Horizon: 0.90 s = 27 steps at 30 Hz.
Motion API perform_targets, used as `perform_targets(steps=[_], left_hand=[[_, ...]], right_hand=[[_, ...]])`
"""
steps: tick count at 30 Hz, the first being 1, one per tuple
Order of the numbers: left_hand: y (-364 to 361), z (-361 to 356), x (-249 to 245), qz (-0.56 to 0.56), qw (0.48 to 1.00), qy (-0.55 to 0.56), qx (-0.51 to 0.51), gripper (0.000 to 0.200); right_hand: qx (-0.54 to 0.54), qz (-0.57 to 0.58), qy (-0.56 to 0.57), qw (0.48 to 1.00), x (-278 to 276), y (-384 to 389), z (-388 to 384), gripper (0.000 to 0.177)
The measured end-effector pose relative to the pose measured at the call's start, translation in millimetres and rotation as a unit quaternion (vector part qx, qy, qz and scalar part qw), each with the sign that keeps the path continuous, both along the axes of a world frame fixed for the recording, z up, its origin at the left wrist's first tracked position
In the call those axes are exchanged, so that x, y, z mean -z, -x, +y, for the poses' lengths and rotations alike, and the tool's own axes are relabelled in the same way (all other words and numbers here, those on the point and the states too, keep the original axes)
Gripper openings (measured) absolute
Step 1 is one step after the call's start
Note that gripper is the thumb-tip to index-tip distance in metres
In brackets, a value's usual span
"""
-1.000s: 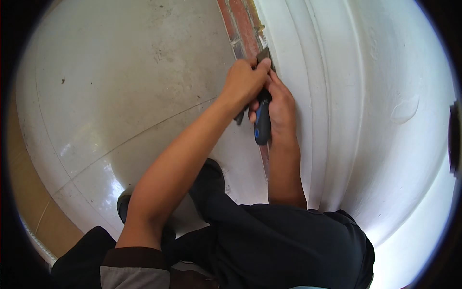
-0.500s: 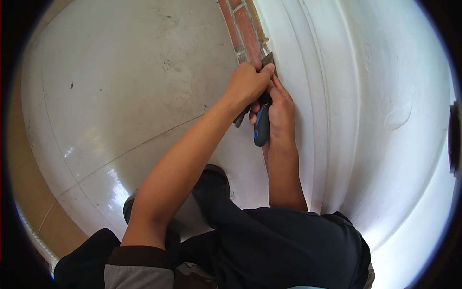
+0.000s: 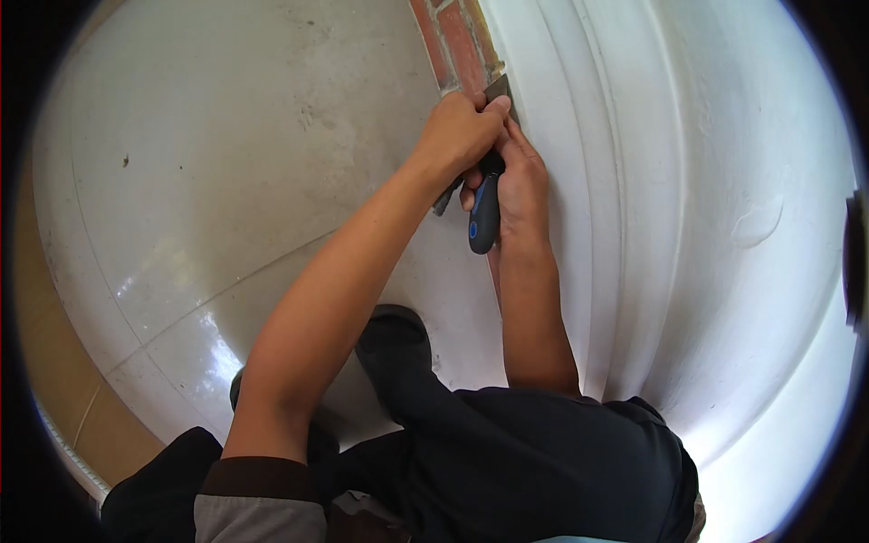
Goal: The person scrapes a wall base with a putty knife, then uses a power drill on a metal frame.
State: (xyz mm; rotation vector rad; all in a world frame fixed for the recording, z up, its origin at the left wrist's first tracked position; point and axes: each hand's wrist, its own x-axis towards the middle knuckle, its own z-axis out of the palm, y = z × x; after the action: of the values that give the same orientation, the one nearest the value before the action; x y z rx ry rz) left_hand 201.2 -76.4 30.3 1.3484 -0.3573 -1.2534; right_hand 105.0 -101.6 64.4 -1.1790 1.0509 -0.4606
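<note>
My right hand [image 3: 523, 185] is wrapped round the black-and-blue handle of a putty knife [image 3: 485, 213], its fingertips curling out on the left side. Pressed against it, my left hand [image 3: 455, 136] is closed, with the thumb at a flat metal blade [image 3: 499, 88] beyond the knuckles. The dark end of a second object [image 3: 443, 204] sticks out below my left hand; its kind is hidden. The blade lies where an exposed strip of red brick [image 3: 463, 50] meets the white moulding [image 3: 552, 81]. Both hands cover the join between blade and handle.
Pale, stained floor tiles [image 3: 226, 118] spread to the left, with a small dark speck [image 3: 126, 161] on them. The white wall [image 3: 715, 181] curves up on the right. My dark shoe [image 3: 395, 330] stands on the tiles below my hands.
Both hands and the putty knife have shifted slightly up and left in view, along the brick strip. The grip of each hand looks the same.
</note>
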Motion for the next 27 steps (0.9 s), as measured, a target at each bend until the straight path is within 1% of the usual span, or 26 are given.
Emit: perform_targets(steps=[3, 5, 6, 8, 10, 13, 14, 17, 18, 20, 24, 26, 27], left_hand=[[7.1, 0.5, 9.3, -0.024, 0.999, 0.023, 0.010, 0.044], [26.8, -8.2, 37.1, -0.113, 0.990, 0.070, -0.042, 0.044], [26.3, -5.5, 32.6, -0.161, 0.981, 0.092, -0.067, 0.043], [15.6, -4.3, 30.1, -0.079, 0.995, 0.058, -0.035, 0.043], [1.4, 4.2, 1.0, 0.001, 1.000, 0.004, -0.002, 0.041], [8.0, 3.2, 6.8, -0.031, 0.999, 0.026, 0.008, 0.042], [13.9, 4.2, 8.6, -0.053, 0.998, 0.037, 0.003, 0.044], [23.8, -6.6, 34.1, -0.151, 0.986, 0.064, -0.029, 0.045], [20.1, -4.1, 27.9, -0.108, 0.993, 0.037, -0.012, 0.045], [0.2, 1.5, -1.5, -0.024, 1.000, -0.012, 0.014, 0.045], [4.8, -4.9, 10.8, -0.080, 0.996, 0.026, 0.002, 0.045], [7.3, -5.0, 14.8, -0.086, 0.996, 0.026, 0.001, 0.045], [3.5, -4.5, 12.0, -0.063, 0.998, 0.013, 0.011, 0.045]], right_hand=[[0.016, 0.033, 0.010, 0.999, -3.9, 5.5, 9.8, 0.037], [0.035, 0.048, 0.003, 0.998, -10.2, 10.9, 16.7, 0.036], [0.046, 0.053, -0.002, 0.998, -10.3, 11.4, 18.7, 0.036], [0.024, 0.039, -0.008, 0.999, -7.4, 4.1, 13.4, 0.036], [0.010, 0.013, -0.009, 1.000, 1.7, 1.5, 6.5, 0.036], [0.008, 0.036, 0.005, 0.999, -7.8, 6.9, 13.4, 0.036], [0.033, 0.030, 0.009, 0.999, -7.3, 10.2, 16.7, 0.036], [0.018, 0.063, -0.001, 0.998, -18.7, 11.0, 18.6, 0.037], [0.015, 0.049, -0.005, 0.999, -12.8, 10.4, 15.9, 0.037], [0.005, 0.022, -0.005, 1.000, -3.9, 0.5, 4.9, 0.038], [0.006, 0.017, 0.010, 1.000, -9.7, 3.1, 7.5, 0.038], [0.013, 0.013, 0.001, 1.000, -9.9, 3.5, 8.3, 0.037], [0.007, 0.016, 0.002, 1.000, -7.2, 1.5, 6.2, 0.037]])
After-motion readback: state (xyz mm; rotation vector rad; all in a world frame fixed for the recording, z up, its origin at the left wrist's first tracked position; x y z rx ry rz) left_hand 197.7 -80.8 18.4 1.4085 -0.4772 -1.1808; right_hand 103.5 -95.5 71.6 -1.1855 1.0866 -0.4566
